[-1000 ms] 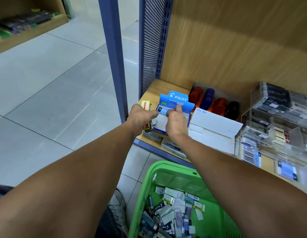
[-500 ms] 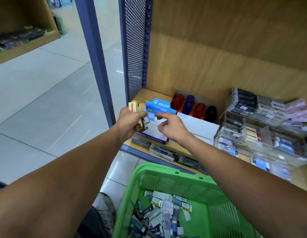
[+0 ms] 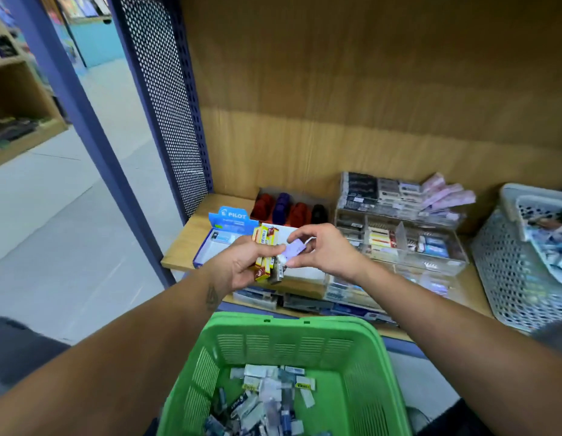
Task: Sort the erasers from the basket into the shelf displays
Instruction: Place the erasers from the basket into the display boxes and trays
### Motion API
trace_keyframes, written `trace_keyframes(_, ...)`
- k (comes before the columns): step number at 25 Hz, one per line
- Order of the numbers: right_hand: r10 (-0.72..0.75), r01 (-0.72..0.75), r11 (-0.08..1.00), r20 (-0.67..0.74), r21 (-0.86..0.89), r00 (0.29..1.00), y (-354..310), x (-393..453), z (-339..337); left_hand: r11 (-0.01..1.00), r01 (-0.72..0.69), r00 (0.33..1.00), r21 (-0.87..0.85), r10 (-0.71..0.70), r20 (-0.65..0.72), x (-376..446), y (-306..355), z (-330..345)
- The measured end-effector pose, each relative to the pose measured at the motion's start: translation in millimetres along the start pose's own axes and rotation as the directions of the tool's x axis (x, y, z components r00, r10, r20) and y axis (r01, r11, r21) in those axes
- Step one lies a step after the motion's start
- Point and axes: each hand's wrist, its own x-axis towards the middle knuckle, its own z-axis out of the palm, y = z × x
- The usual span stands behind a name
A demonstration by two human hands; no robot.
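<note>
Floor tiles and a wooden shelf [image 3: 185, 247] frame the green basket [image 3: 361, 335] nearest, loose erasers [image 3: 267, 401] heaped inside. Above it the left hand [image 3: 238, 265] grips a stack of yellow-red eraser packs [image 3: 264, 250], while the right hand [image 3: 323, 250] pinches a pale lilac eraser [image 3: 293, 249]. These likely handle as light, firm blocks with slick sleeves, best pinched across the short sides. Beyond sits the blue Pilot display box [image 3: 231, 220].
</note>
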Motion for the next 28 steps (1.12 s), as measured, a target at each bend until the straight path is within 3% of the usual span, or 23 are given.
trace_keyframes(5, 0.022, -0.002, 0.993, -0.161, 0.12, 0.987, 25.3, -13.3, -12.8, 0.998, 0.058, 0.998, -0.015, -0.058, -0.028, 5.8, -13.2, 16.5)
trace_keyframes(12, 0.114, -0.062, 0.944, -0.145, 0.324, 0.983, 48.2, -51.1, -37.4, 0.998, -0.017, 0.996, 0.06, 0.022, -0.091, 17.5, -34.4, 62.0)
trace_keyframes(22, 0.118, -0.113, 0.993, -0.295, 0.035, 0.948, 87.3, -86.0, -73.9, 0.984, -0.083, 0.989, 0.156, 0.101, -0.107, 38.4, -54.3, 117.2)
trace_keyframes(28, 0.0, -0.1, 0.956, -0.341, -0.274, 0.94, 98.6, -87.6, -82.1, 0.983, -0.073, 0.989, 0.171, 0.094, -0.116, 42.3, -57.2, 133.1)
